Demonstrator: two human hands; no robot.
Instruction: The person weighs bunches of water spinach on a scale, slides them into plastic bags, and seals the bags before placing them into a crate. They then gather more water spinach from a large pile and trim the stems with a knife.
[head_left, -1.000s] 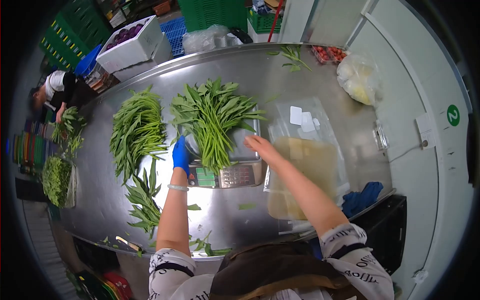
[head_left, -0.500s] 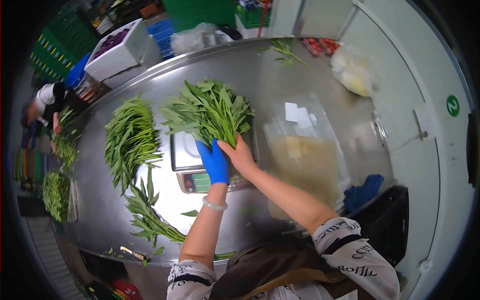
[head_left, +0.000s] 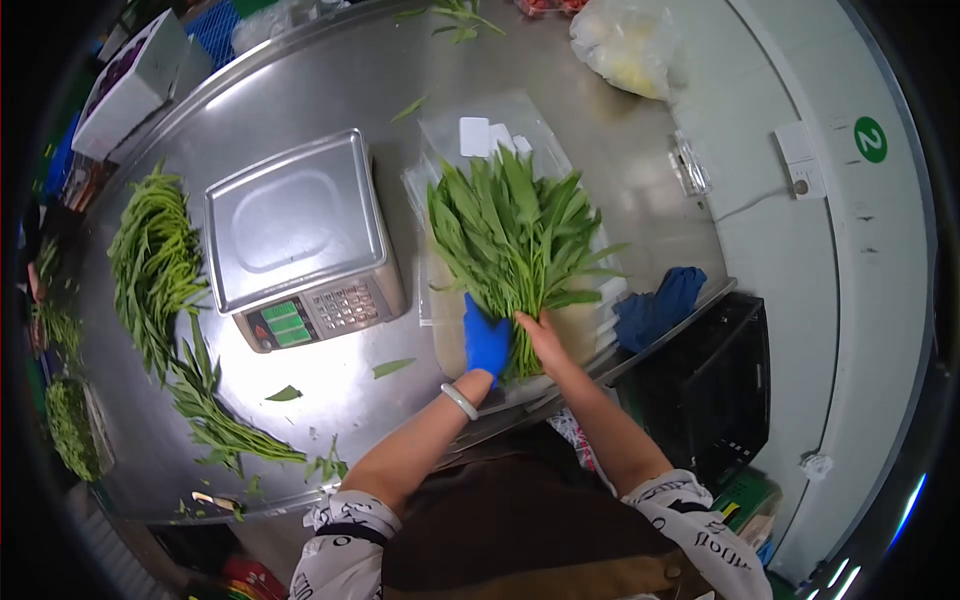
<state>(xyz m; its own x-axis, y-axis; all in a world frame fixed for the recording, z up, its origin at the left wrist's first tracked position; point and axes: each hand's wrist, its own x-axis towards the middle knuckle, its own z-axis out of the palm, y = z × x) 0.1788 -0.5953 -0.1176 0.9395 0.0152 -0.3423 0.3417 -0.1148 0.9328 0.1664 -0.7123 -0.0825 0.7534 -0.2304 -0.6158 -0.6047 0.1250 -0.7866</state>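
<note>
A bunch of leafy greens (head_left: 515,235), likely water spinach, lies over clear plastic bags (head_left: 440,150), its leaves pointing away from me and its stems toward me. My left hand (head_left: 484,340), in a blue glove, is closed around the stems from the left. Bare, my right hand (head_left: 543,345) grips the same stems from the right. To the left stands a digital scale (head_left: 295,225) with a bare metal pan. More greens (head_left: 155,265) lie in a pile left of the scale, and a smaller bunch (head_left: 230,420) is below them.
White labels (head_left: 474,137) sit on the bags. A blue cloth (head_left: 660,308) hangs at the table's right edge, above a black crate (head_left: 705,380). A knife (head_left: 213,501) lies near the front left edge. A filled plastic bag (head_left: 625,45) stands at the back right.
Both hands have carried the bunch of greens from the scale rightward onto the plastic bags. The scale pan is now uncovered, and my view has shifted to the right.
</note>
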